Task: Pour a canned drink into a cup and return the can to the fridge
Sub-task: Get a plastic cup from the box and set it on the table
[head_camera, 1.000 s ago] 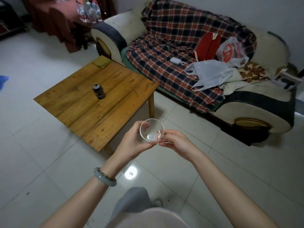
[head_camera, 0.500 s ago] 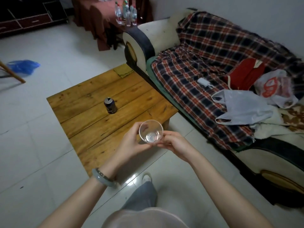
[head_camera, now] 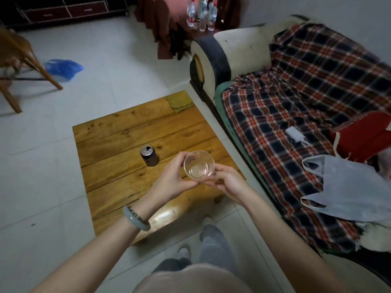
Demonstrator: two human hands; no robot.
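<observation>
A clear plastic cup point(head_camera: 198, 164) is held upright above the near right part of a low wooden table point(head_camera: 118, 136). My left hand point(head_camera: 173, 178) wraps its left side and my right hand point(head_camera: 227, 182) pinches its lower right side. The cup looks empty. A dark blue drink can point(head_camera: 149, 155) with an opened silver top stands upright on the table, just left of my left hand and apart from it.
A sofa point(head_camera: 243, 53) with a plaid blanket point(head_camera: 296, 102), plastic bags and a red bag runs along the table's right. A green cloth point(head_camera: 179, 103) lies on the table's far corner. A wooden chair point(head_camera: 25, 60) and blue bag point(head_camera: 63, 67) are at far left; bottles point(head_camera: 202, 13) stand at the back.
My view has closed in on the table and swung left; the cup, held in both hands throughout, now hangs over the tabletop near the can instead of over the floor.
</observation>
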